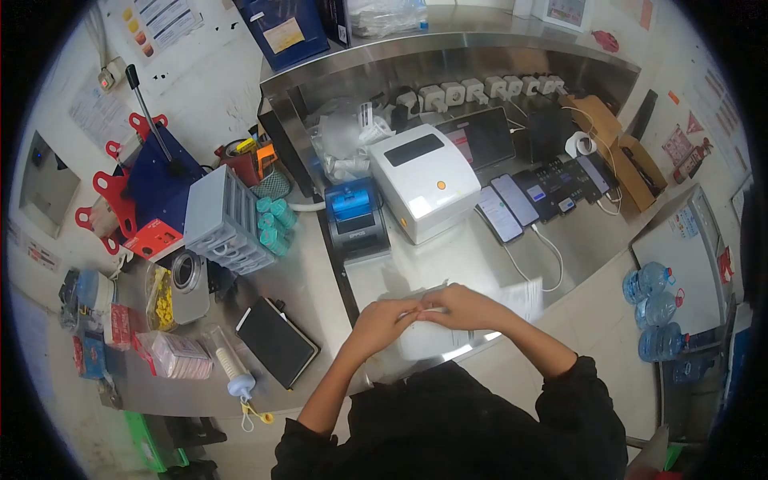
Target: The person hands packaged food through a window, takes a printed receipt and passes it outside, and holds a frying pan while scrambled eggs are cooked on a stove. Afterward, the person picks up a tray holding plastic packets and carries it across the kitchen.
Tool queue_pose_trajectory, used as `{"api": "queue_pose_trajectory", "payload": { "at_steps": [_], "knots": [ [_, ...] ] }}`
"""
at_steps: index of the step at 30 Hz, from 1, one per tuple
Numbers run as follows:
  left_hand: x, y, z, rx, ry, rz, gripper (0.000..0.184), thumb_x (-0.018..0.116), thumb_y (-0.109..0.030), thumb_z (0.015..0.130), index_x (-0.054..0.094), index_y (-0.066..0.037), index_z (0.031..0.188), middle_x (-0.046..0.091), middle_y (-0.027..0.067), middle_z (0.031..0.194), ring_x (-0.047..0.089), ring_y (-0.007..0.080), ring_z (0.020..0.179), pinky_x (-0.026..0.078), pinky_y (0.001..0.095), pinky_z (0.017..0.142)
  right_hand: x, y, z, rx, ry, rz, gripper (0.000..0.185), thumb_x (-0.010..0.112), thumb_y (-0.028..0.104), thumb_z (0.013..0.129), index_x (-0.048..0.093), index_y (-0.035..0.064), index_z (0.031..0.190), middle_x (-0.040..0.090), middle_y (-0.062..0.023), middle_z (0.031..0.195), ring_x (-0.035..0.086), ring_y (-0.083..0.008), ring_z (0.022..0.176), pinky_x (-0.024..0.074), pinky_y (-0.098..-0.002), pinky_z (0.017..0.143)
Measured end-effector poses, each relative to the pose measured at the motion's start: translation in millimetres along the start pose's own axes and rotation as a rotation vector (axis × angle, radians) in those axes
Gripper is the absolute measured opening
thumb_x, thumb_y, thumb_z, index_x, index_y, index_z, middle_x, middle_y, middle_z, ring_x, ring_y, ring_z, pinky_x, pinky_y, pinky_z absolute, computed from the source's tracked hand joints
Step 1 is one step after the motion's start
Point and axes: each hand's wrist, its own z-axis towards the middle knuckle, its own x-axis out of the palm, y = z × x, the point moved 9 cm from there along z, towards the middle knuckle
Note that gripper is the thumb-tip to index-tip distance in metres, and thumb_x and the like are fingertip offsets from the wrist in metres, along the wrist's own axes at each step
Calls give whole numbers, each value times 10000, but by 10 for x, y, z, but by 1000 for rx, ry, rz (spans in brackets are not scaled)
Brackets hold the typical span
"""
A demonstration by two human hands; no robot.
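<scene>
A pale item [417, 313], too small to identify, is pinched between the fingertips of the left hand [458, 307] and right hand [378, 324], apparently for fine two-sided control, over the counter [308, 268] near the label printer [424, 188].

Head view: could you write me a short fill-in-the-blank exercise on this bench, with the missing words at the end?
The round button on top of the white printer is ____.
The smaller printer beside it has a see-through lid tinted ____.
The black notebook lies to the ____ of the left hand and the right hand.

Missing words: orange; blue; left.
</scene>
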Motion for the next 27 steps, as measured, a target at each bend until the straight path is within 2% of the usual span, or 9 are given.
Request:
{"api": "queue_pose_trajectory", "payload": {
  "at_steps": [6,9,12,17,20,22,23,24,27],
  "knots": [
    [-30,97,-44,-35,42,-321,148,496,-147,804,551,-12,833,546,71,662,489,99,639,398,242,616,100,133,-40,-107,30,-7,278,518,271,777,566,2,827,567,-180,750,546,-333,711,426,-377,642],
    [-35,144,-38,-8,41,-590,159,481,-156,821,543,-9,812,518,46,650,452,65,645,384,222,604,29,380,-104,-259,-151,-328,200,539,239,773,576,44,800,572,-140,685,539,-303,563,426,-357,536],
    [-177,164,39,-67,68,-594,188,486,-190,812,522,-6,796,535,78,680,481,134,639,383,237,618,-173,495,-57,-266,-205,-353,213,574,263,746,568,53,778,567,-134,667,552,-282,550,431,-344,507],
    [-527,-99,448,22,231,-233,176,465,-168,822,521,-2,809,546,69,708,494,130,674,396,258,639,-417,284,133,5,56,71,345,675,319,645,602,5,769,582,-142,641,576,-231,559,439,-280,532],
    [-921,126,1023,66,126,-330,172,469,-182,828,531,-23,823,517,16,698,453,84,665,388,226,622,-1014,169,4,31,-239,166,327,687,279,636,615,-12,767,595,-125,638,575,-175,561,436,-265,547],
    [-1662,460,1498,-11,-275,-170,167,457,-171,809,529,-31,865,569,82,747,525,141,695,403,272,647,-1442,100,-237,49,-437,270,218,643,158,654,610,-30,760,605,-83,652,562,-119,590,436,-255,555],
    [-2043,245,1630,197,-577,201,148,462,-170,790,531,-52,849,567,131,729,559,200,677,413,304,600,-1506,-51,-336,171,-457,344,177,615,116,664,606,-38,752,603,-70,654,559,-114,601,437,-256,559],
    [-2233,156,1794,95,-691,588,147,476,-194,782,527,-75,852,553,163,739,563,250,707,422,360,584,-1532,-119,-367,177,-474,337,177,615,116,664,606,-38,752,603,-70,654,559,-114,601,437,-256,559],
    [-2205,273,2437,120,-526,1041,256,473,-108,730,496,-165,979,558,118,891,528,249,867,427,389,669,-1612,-338,-443,85,-636,256,178,558,50,671,588,-44,819,600,-72,719,556,-111,643,441,-251,575]
  ]
}}
